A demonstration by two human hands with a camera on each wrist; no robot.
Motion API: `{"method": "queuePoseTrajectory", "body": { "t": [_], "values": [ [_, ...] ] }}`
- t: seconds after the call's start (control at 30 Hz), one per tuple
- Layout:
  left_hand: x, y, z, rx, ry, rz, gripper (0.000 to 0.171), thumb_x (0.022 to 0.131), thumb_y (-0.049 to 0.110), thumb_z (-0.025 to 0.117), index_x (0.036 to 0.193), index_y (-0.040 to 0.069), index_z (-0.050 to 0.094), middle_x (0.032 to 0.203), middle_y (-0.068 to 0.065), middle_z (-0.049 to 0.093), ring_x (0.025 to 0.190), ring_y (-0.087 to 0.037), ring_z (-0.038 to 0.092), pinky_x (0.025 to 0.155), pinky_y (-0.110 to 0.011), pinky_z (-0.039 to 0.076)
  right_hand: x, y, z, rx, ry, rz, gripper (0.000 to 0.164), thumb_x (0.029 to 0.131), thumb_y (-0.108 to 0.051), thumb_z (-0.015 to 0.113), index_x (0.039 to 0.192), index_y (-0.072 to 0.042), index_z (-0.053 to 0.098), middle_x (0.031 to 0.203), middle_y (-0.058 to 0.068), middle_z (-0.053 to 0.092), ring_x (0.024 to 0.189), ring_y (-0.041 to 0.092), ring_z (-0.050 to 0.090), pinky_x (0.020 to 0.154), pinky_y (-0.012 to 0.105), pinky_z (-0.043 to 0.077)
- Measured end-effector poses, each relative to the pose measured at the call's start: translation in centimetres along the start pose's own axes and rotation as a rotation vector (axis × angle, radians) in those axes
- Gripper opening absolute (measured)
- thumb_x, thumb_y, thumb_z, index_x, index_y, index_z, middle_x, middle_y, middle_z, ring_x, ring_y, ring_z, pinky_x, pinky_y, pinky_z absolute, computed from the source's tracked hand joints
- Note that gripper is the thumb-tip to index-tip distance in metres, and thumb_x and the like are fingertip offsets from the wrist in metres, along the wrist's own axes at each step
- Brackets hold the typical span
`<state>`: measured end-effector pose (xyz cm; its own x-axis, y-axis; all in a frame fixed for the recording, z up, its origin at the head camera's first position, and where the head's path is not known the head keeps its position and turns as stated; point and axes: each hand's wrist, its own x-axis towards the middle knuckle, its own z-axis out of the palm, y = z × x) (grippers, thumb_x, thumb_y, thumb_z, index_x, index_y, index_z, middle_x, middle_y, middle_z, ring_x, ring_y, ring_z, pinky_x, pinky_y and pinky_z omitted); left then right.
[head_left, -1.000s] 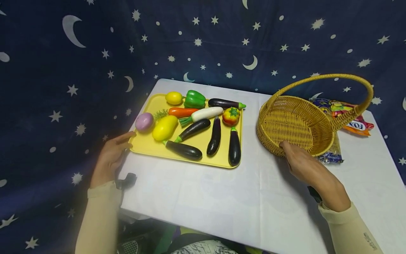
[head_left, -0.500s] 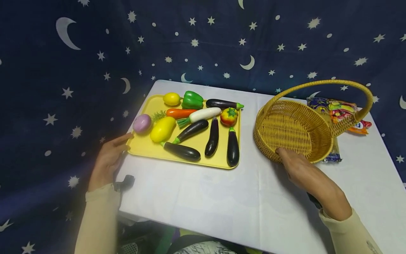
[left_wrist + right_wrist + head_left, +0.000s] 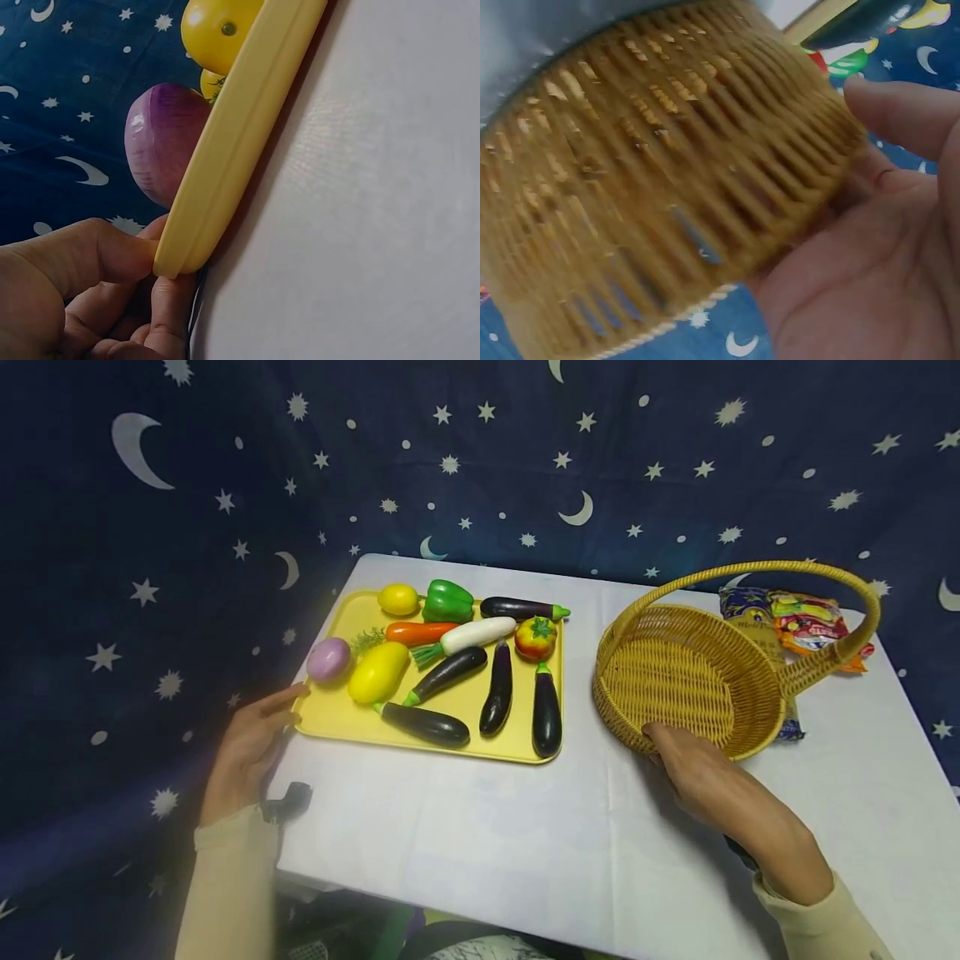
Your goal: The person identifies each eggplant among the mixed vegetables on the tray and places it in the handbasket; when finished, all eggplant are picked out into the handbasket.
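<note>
"Item one?"
"Wicker basket (image 3: 663, 681), one: right half of the worktop (image 3: 450, 827), beyond the tray's right edge. I see the right hand (image 3: 699, 774) gripping its near rim, thumb over it. Base flat or raised: I cannot tell."
"Item two?"
"Yellow tray (image 3: 330, 717), one, by the worktop's left edge; left hand (image 3: 244, 753) pinching its near-left corner, thumb above, fingers beneath. Contents: five eggplants (image 3: 497, 689), one poking past the far-right corner; onion (image 3: 328, 660), mango (image 3: 378, 672), lemon (image 3: 398, 599), pepper (image 3: 448, 602), carrot (image 3: 416, 633), radish (image 3: 480, 633), tomato (image 3: 536, 642)."
"Remainder?"
"Blue packet (image 3: 750, 620), red packet (image 3: 812, 620), toward the worktop's far-right corner."
"Handling?"
"I judge this a steadying step: firm thumb on the rim, basket level, tray corner low, lest round pieces roll."
</note>
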<state>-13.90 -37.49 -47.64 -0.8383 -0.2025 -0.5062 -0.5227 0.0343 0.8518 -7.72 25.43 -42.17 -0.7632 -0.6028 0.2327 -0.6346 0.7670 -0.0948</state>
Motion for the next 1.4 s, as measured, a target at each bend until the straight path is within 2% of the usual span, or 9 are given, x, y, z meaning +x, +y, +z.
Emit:
{"method": "queuePoseTrajectory", "body": {
  "t": [0.07,0.23,0.33,0.57,0.63,0.8,1.03,1.27,1.4],
  "values": [
    [0.0,-0.2,-0.2,0.004,-0.016,0.015,0.064,0.101,0.0,0.062,0.161,0.016,0.048,0.177,0.0,0.031,0.163,-0.021,0.023,0.135,-0.032,0.026,0.2,-0.4,-0.1,-0.007,0.086,-0.019,0.014,0.106,-0.007,0.055,0.117,0.002,0.055,0.083,0.004,0.055,0.073,0.018,0.053,0.063,0.037,0.047],
    [-0.1,0.0,-0.1,0.001,-0.019,0.012,0.065,0.1,-0.002,0.061,0.161,0.016,0.048,0.178,0.0,0.03,0.167,-0.021,0.018,0.138,-0.038,0.018,1.7,-3.4,-0.6,0.005,0.372,-0.048,0.046,0.113,-0.025,0.037,0.128,0.01,0.064,0.109,0.023,0.068,0.093,0.037,0.067,0.079,0.051,0.057],
    [0.1,0.1,0.0,-0.002,-0.009,0.004,0.066,0.099,-0.003,0.06,0.161,0.017,0.049,0.178,-0.001,0.03,0.167,-0.022,0.019,0.138,-0.042,0.016,3.2,-5.4,-0.1,0.037,0.435,-0.107,0.04,0.112,-0.021,0.043,0.127,0.008,0.066,0.115,0.024,0.069,0.099,0.038,0.069,0.084,0.051,0.06],
    [0.1,-0.5,-0.5,0.023,-0.016,0.021,0.064,0.1,-0.001,0.062,0.16,0.018,0.05,0.177,0.0,0.031,0.167,-0.023,0.018,0.138,-0.042,0.017,6.1,-7.0,2.4,-0.138,0.164,-0.256,0.05,0.118,-0.017,0.016,0.14,0.0,0.058,0.138,0.02,0.064,0.124,0.034,0.065,0.106,0.048,0.057],
    [0.0,-0.6,-0.6,0.041,-0.037,0.022,0.064,0.1,0.002,0.062,0.161,0.021,0.049,0.178,0.002,0.028,0.168,-0.023,0.015,0.138,-0.043,0.017,6.5,-7.0,3.2,-0.21,0.12,-0.307,0.049,0.116,-0.01,0.016,0.142,0.0,0.057,0.142,0.02,0.063,0.129,0.035,0.063,0.11,0.047,0.055],
    [-0.2,-0.6,-0.3,0.096,-0.034,0.008,0.065,0.1,0.004,0.062,0.161,0.025,0.049,0.179,0.001,0.025,0.168,-0.026,0.016,0.137,-0.047,0.02,7.3,-6.8,4.5,-0.292,0.113,-0.387,0.039,0.106,-0.007,0.038,0.137,-0.001,0.061,0.14,0.019,0.066,0.13,0.035,0.064,0.113,0.046,0.054],
    [-0.2,-0.4,-0.4,0.113,-0.008,0.024,0.062,0.102,0.006,0.061,0.16,0.023,0.05,0.178,0.0,0.029,0.167,-0.027,0.02,0.136,-0.047,0.022,8.2,-6.4,4.8,-0.302,0.052,-0.4,0.038,0.108,-0.007,0.031,0.134,-0.008,0.058,0.14,0.02,0.063,0.135,0.038,0.061,0.118,0.049,0.051],
    [-0.1,-0.4,-0.4,0.129,0.002,0.039,0.06,0.101,0.006,0.063,0.158,0.021,0.053,0.177,-0.001,0.031,0.168,-0.029,0.016,0.138,-0.05,0.016,8.5,-6.3,4.9,-0.31,-0.001,-0.412,0.025,0.105,-0.009,0.043,0.126,-0.008,0.057,0.137,0.02,0.063,0.133,0.039,0.061,0.118,0.05,0.051],
    [-0.1,-0.5,-0.4,0.128,0.004,0.035,0.061,0.1,0.004,0.063,0.159,0.02,0.052,0.177,-0.003,0.03,0.168,-0.03,0.017,0.138,-0.05,0.016,8.8,-6.5,5.0,-0.311,0.017,-0.426,0.024,0.107,-0.007,0.034,0.116,-0.007,0.056,0.128,0.017,0.063,0.127,0.037,0.063,0.115,0.047,0.052]
  ]
}}
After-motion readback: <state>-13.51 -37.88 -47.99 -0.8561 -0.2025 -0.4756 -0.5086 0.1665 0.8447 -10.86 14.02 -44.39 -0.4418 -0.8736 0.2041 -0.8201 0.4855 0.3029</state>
